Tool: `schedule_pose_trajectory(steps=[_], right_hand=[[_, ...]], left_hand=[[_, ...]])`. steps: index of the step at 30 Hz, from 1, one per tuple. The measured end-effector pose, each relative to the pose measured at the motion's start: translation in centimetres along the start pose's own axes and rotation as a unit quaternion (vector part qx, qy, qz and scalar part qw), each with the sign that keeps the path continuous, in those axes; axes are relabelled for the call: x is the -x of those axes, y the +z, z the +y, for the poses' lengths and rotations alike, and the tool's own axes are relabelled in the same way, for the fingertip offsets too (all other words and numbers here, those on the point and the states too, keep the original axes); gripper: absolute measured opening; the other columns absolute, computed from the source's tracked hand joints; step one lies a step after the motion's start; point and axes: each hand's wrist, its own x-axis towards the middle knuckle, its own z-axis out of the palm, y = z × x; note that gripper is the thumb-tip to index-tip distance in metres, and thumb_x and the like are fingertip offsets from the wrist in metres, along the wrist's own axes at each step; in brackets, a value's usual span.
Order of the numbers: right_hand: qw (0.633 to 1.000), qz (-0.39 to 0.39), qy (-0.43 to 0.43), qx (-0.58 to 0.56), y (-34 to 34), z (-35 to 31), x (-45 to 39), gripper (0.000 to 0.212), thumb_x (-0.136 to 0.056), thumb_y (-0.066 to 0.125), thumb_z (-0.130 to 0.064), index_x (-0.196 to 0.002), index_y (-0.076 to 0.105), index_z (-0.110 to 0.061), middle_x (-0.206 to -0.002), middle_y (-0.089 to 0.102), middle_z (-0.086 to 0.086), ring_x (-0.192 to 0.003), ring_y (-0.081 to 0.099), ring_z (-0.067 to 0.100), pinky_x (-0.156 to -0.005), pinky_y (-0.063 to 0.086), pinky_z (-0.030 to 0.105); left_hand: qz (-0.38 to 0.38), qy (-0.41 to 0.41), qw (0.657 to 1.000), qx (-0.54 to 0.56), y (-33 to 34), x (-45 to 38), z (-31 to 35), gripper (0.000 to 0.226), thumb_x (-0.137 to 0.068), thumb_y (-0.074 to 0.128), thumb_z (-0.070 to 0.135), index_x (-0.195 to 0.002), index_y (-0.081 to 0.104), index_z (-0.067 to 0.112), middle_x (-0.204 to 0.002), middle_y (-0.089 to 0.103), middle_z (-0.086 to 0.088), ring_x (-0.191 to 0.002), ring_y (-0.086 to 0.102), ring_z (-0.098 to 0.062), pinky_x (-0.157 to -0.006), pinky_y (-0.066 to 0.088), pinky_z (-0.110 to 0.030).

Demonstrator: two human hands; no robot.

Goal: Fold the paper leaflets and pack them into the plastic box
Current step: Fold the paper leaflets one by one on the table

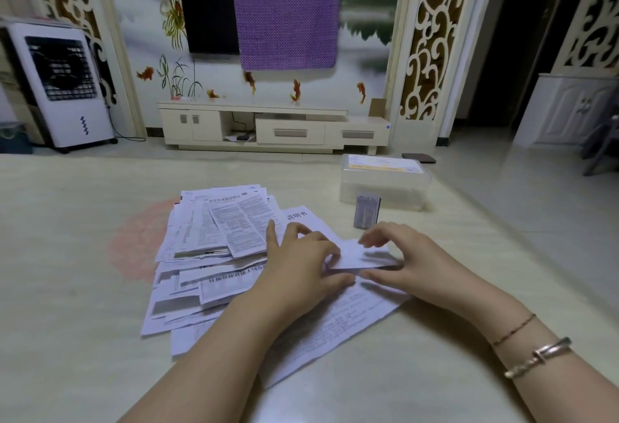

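On the pale table [83, 288], just right of centre, both hands work one small folded leaflet [360, 255] — a white strip held just above a larger printed sheet [335, 325] that lies flat beneath the wrists. The left hand [301, 265] comes in from about seven o'clock and grips the leaflet's left end, fingers curled over the top edge and thumb underneath. The right hand [398, 255] comes in from about four o'clock and pinches the right end, its fingertips [365, 241] bent down onto the paper's upper edge while the thumb runs along the lower edge. At nine o'clock from the hands sprawls a loose pile of leaflets [214, 248], unfolded, overlapping at odd angles, some printed in dense columns; the left hand's knuckles lie just beside its right edge. At roughly one o'clock from the hands stands the plastic box [385, 185], clear-walled, with a yellow and white label showing at its top; whether a lid is on it I cannot tell. A small dark blue packet [366, 211] stands upright against the box's near wall, between the box and the right hand. Two bracelets [532, 345] — one thin chain, one heavier metal band — circle the right wrist. Beyond the table, at twelve o'clock, a low cream cabinet [268, 128] sits against the painted wall, a purple cloth [286, 11] hangs above it, and a white air cooler [60, 88] stands at ten o'clock.
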Motion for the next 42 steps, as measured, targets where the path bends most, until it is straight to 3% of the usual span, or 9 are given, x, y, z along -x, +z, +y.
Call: schedule_pose_trajectory(steps=[3, 7, 12, 16, 19, 22, 28, 36, 42], right_hand=[[0.999, -0.036, 0.015, -0.014, -0.3, 0.0, 0.3, 0.029, -0.076, 0.076, -0.033, -0.100, 0.060, -0.034, -0.101, 0.062, -0.021, -0.101, 0.056, -0.006, -0.086, 0.044, 0.013], [1.000, 0.004, 0.018, -0.004, -0.4, 0.1, 0.1, 0.009, -0.084, 0.062, -0.019, -0.086, 0.064, -0.027, -0.088, 0.066, -0.017, -0.088, 0.059, 0.000, -0.081, 0.047, 0.023], [0.996, 0.064, 0.052, -0.037, 0.0, 0.3, -0.6, 0.012, -0.085, 0.063, -0.017, -0.081, 0.063, -0.028, -0.082, 0.067, -0.011, -0.077, 0.058, -0.001, -0.066, 0.039, 0.009], [0.995, 0.050, 0.081, -0.014, 0.7, 0.5, -0.7, 0.017, -0.081, 0.065, -0.024, -0.094, 0.057, -0.032, -0.090, 0.061, -0.012, -0.083, 0.055, 0.001, -0.070, 0.040, 0.013], [0.995, 0.030, 0.085, 0.043, 0.7, 0.8, -0.6, 0.026, -0.083, 0.063, -0.032, -0.104, 0.048, -0.031, -0.099, 0.055, -0.010, -0.093, 0.052, 0.007, -0.083, 0.043, 0.025], [0.993, 0.019, 0.083, 0.081, 0.7, 1.0, -0.5, 0.028, -0.085, 0.061, -0.037, -0.107, 0.045, -0.030, -0.105, 0.049, -0.007, -0.103, 0.047, 0.012, -0.093, 0.040, 0.034], [0.992, 0.005, 0.038, 0.121, 0.3, 0.9, -0.2, 0.028, -0.087, 0.059, -0.038, -0.111, 0.044, -0.034, -0.116, 0.042, -0.015, -0.111, 0.036, 0.008, -0.096, 0.034, 0.029], [0.994, -0.055, 0.005, 0.097, -1.2, 0.4, 0.7, 0.025, -0.080, 0.060, -0.026, -0.102, 0.058, -0.037, -0.101, 0.057, -0.017, -0.098, 0.048, 0.000, -0.088, 0.041, 0.022], [0.987, -0.005, -0.041, 0.155, -1.0, -0.4, 0.5, 0.022, -0.076, 0.055, -0.019, -0.094, 0.060, -0.032, -0.088, 0.055, -0.019, -0.090, 0.047, 0.005, -0.084, 0.036, 0.024]], left_hand=[[0.006, -0.007, 1.000, -0.014, -0.3, 0.1, 0.1, 0.035, -0.090, 0.050, 0.056, -0.109, 0.064, 0.031, -0.120, 0.057, 0.017, -0.128, 0.027, -0.017, -0.114, -0.008, -0.055], [0.046, -0.002, 0.999, -0.003, -0.4, 0.0, 0.5, 0.031, -0.098, 0.042, 0.040, -0.105, 0.069, 0.027, -0.107, 0.063, 0.012, -0.116, 0.036, -0.017, -0.117, 0.003, -0.050], [0.095, -0.013, 0.992, 0.082, 0.2, -0.5, 0.6, 0.018, -0.094, 0.050, 0.031, -0.105, 0.063, 0.028, -0.088, 0.066, 0.011, -0.094, 0.038, -0.013, -0.108, 0.024, -0.039], [0.105, -0.020, 0.991, 0.086, 0.8, -0.7, 0.4, 0.030, -0.092, 0.052, 0.030, -0.123, 0.053, 0.028, -0.086, 0.066, 0.010, -0.096, 0.037, -0.014, -0.106, 0.023, -0.033], [0.111, -0.014, 0.993, 0.044, 0.9, -0.6, 0.4, 0.032, -0.094, 0.050, 0.030, -0.126, 0.051, 0.029, -0.102, 0.062, 0.011, -0.105, 0.038, -0.018, -0.107, 0.023, -0.034], [0.112, 0.020, 0.993, 0.020, 0.8, -0.5, 0.5, 0.028, -0.095, 0.050, 0.032, -0.122, 0.056, 0.034, -0.113, 0.053, 0.011, -0.107, 0.036, -0.019, -0.108, 0.021, -0.035], [0.090, 0.050, 0.995, -0.004, 1.0, -0.3, 0.9, 0.024, -0.097, 0.046, 0.042, -0.108, 0.068, 0.038, -0.107, 0.058, 0.014, -0.101, 0.033, -0.017, -0.112, 0.017, -0.040], [0.111, 0.045, 0.993, -0.011, 1.0, -0.6, 0.2, 0.023, -0.096, 0.051, 0.032, -0.109, 0.070, 0.036, -0.108, 0.062, 0.012, -0.103, 0.036, -0.018, -0.101, 0.019, -0.027], [0.087, 0.030, 0.994, 0.056, 1.1, -1.0, 0.3, 0.020, -0.093, 0.054, 0.029, -0.103, 0.071, 0.034, -0.107, 0.065, 0.012, -0.104, 0.049, -0.017, -0.095, 0.028, -0.028]])
